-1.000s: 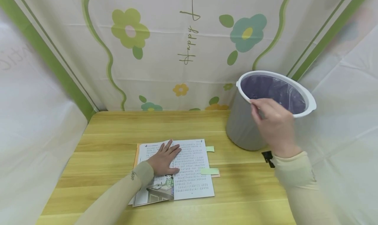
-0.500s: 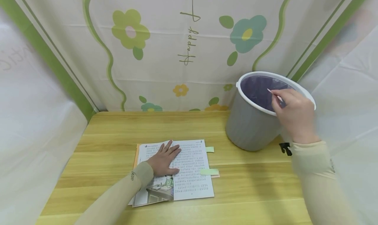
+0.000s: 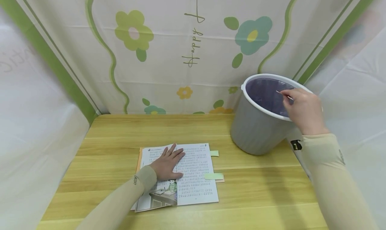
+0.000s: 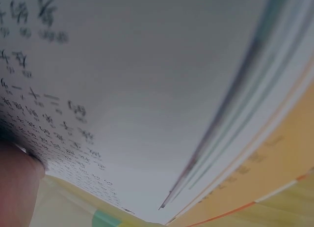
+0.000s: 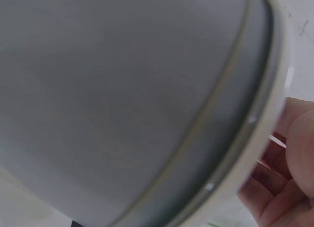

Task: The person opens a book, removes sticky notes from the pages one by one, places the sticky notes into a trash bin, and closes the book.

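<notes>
My left hand (image 3: 166, 164) rests with spread fingers on an open book (image 3: 197, 189), across its middle fold. Pale green sticky tabs (image 3: 213, 175) stick out from the book's right edge. In the left wrist view, a printed page (image 4: 132, 114) fills most of the frame. Over the mouth of a grey trash bin (image 3: 256, 132), my right hand (image 3: 307, 111) pinches a thin, pale slip (image 3: 278, 92) between thumb and fingers. The slip's exact kind is too small to tell. From the right wrist, the fingers (image 5: 277, 200) show just beyond the bin's rim.
The bin has a white rim (image 3: 250, 97) and a dark purple liner (image 3: 263, 91). It stands at the back right of the wooden table (image 3: 120, 129). A flower-print cloth (image 3: 169, 62) hangs behind the table, and white cloth flanks both sides.
My right hand has moved rightward and a little up, from the bin's front rim to over its opening, still pinching the slip. The left hand and book stay in place.
</notes>
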Demonstrator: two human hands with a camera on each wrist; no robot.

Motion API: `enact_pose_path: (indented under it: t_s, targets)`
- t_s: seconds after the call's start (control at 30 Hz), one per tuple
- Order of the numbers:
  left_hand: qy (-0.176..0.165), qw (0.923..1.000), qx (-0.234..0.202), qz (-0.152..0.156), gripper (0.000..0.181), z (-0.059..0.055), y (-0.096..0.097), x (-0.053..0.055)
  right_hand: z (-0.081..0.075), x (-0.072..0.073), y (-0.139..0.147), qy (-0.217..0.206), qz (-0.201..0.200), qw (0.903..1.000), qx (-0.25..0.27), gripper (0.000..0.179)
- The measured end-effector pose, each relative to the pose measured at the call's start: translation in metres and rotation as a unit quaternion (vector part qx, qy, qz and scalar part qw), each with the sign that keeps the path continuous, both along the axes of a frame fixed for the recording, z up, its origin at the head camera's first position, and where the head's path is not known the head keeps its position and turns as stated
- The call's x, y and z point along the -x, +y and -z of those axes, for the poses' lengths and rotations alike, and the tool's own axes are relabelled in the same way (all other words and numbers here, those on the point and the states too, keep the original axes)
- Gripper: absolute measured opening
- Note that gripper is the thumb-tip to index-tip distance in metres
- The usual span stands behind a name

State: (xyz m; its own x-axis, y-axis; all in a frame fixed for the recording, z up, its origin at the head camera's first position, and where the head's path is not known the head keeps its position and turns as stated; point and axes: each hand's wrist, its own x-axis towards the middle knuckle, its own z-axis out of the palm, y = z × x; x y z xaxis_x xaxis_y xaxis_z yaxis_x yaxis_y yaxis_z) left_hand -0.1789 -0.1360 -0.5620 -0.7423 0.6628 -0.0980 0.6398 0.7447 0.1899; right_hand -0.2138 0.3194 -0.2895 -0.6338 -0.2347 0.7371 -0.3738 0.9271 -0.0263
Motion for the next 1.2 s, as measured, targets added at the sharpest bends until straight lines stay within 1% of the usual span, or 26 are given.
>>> enact_pose_path:
  t_s: [0.23,0.3,0.5,0.67,0.8,0.93,1.07,1.2]
  targets:
    - [0.006,0.9999,-0.011,0.001,0.092,0.003,0.000,0.000,0.006,0.015,0.008,-0.044,0.011,0.9990,0.002,0.017]
    - [0.004,0.9999,-0.016,0.003,0.091,0.003,0.000,0.000,0.008,0.020,0.010,-0.055,0.015,0.9984,0.002,0.017]
    - [-0.012,0.9998,-0.015,-0.003,0.091,0.002,0.000,-0.001,0.012,0.029,0.015,-0.082,0.026,0.9962,0.007,0.017]
    - [-0.006,0.9999,-0.016,-0.002,0.091,0.002,0.000,-0.001,0.012,0.036,0.017,-0.115,0.038,0.9926,0.004,0.016]
    - [-0.004,0.9996,-0.028,0.005,0.090,0.001,-0.001,0.000,0.012,0.040,0.019,-0.139,0.040,0.9895,0.002,0.015]
    - [-0.011,0.9992,-0.038,0.008,0.090,0.001,-0.001,-0.001,0.013,0.042,0.020,-0.154,0.041,0.9871,0.012,0.016]
    - [-0.012,0.9995,-0.030,0.003,0.090,0.003,-0.001,-0.002,0.014,0.041,0.022,-0.170,0.048,0.9842,0.015,0.017]
    - [-0.012,0.9996,-0.025,-0.001,0.091,0.002,-0.001,-0.003,0.015,0.043,0.022,-0.176,0.048,0.9832,0.001,0.017]
